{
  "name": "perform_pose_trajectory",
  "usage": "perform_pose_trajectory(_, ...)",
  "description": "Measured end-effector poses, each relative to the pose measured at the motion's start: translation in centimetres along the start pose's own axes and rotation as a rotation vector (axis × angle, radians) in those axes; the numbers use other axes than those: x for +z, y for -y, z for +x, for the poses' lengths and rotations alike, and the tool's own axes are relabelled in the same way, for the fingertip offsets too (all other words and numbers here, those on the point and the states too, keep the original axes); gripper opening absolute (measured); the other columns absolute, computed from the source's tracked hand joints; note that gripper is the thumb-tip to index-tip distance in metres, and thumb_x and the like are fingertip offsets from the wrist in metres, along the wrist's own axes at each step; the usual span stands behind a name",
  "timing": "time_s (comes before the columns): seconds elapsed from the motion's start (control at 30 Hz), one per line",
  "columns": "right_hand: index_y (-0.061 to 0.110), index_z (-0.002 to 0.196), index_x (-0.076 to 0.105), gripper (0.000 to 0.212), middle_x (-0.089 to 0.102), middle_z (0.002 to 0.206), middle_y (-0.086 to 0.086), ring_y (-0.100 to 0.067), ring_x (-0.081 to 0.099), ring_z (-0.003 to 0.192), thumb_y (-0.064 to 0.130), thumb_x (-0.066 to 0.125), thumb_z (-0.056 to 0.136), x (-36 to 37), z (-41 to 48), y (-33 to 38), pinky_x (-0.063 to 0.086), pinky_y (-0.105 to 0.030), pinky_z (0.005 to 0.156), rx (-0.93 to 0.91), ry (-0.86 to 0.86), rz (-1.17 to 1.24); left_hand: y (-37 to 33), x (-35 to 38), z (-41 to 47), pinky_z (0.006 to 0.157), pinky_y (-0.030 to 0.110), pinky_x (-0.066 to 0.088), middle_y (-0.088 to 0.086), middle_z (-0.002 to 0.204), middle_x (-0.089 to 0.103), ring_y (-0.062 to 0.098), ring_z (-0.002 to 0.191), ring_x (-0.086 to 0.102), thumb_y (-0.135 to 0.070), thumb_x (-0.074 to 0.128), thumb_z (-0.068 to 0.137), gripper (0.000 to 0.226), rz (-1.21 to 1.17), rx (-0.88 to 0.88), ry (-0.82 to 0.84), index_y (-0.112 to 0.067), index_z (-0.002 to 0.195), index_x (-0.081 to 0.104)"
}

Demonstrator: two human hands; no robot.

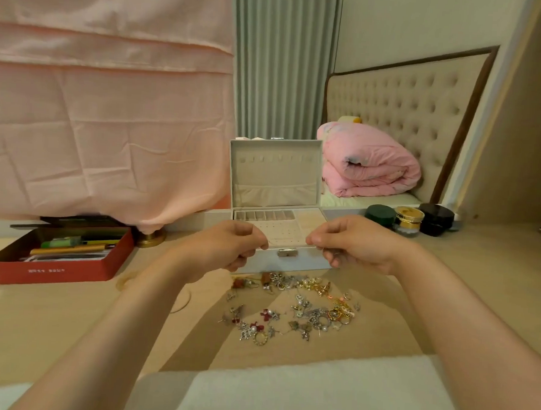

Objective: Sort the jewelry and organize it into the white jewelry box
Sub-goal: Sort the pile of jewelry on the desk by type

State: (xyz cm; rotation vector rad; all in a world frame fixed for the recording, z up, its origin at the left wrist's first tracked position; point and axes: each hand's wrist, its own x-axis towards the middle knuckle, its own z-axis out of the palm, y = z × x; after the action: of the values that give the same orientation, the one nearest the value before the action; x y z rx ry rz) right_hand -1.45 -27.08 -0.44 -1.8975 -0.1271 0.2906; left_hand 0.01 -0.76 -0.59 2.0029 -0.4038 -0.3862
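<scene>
At table centre: jewelry box point(303, 264) stood open, lid upright, clasp toward person.
Jewelry point(292, 309): loose pile on table point(69, 319), just before box, below both hands.
Left hand point(235, 247): fingers curled, thumb to fingertips; pinched item too fine to tell.
Right hand point(351, 243): same pose, level with left.
Next reach, judged: downward; both hands equally near.

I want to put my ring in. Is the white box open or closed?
Open. The white jewelry box has its lid standing up at the back, and its little compartments show.
</scene>
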Motion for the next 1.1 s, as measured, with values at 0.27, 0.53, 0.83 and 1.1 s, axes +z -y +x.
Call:
perform_pose_trajectory(0.27,0.005,0.100,0.075,0.012,0.075,0.085,-0.017,-0.016,0.070,0.063,0.000,0.071,0.090,-8.7,-2.3,-5.0,0.058,-0.024,0.057,0.136,-0.318,-0.269,-5.2,8.2,7.4,0.068,0.023,0.043,-0.015,0.082,0.065,0.007,0.078,0.059,-0.021,0.058,0.097,0.016,0.681,0.212,-0.064,-0.022,0.087,0.070)
perform_pose_trajectory(0.53,0.011,0.092,0.075,0.013,0.074,0.088,-0.012,-0.020,0.066,0.072,0.001,0.070,0.088,-12.1,-2.2,-9.5,0.055,-0.032,0.064,0.288,-0.426,-0.369,-8.7,13.8,15.4,0.073,0.028,0.043,-0.003,0.088,0.052,0.018,0.080,0.046,0.001,0.052,0.093,0.029,1.097,0.315,0.040,-0.025,0.086,0.061)
perform_pose_trajectory(0.83,0.016,0.100,0.079,0.015,0.072,0.106,-0.004,-0.020,0.065,0.100,0.013,0.067,0.092,-14.3,-0.7,-12.3,0.054,-0.035,0.094,0.287,-0.568,-0.563,-8.8,18.9,20.1,0.084,0.027,0.045,0.011,0.119,0.060,0.027,0.096,0.057,-0.002,0.058,0.093,0.027,1.233,0.119,0.192,-0.007,0.117,0.068)
perform_pose_trajectory(1.1,0.027,0.110,0.075,0.023,0.069,0.116,0.003,-0.019,0.064,0.105,0.015,0.067,0.092,-14.4,-0.7,-11.0,0.054,-0.040,0.096,0.244,-0.569,-0.607,-8.0,17.6,19.2,0.085,0.028,0.050,0.001,0.118,0.063,0.021,0.104,0.062,-0.011,0.058,0.094,0.024,1.139,0.276,0.134,-0.020,0.114,0.068)
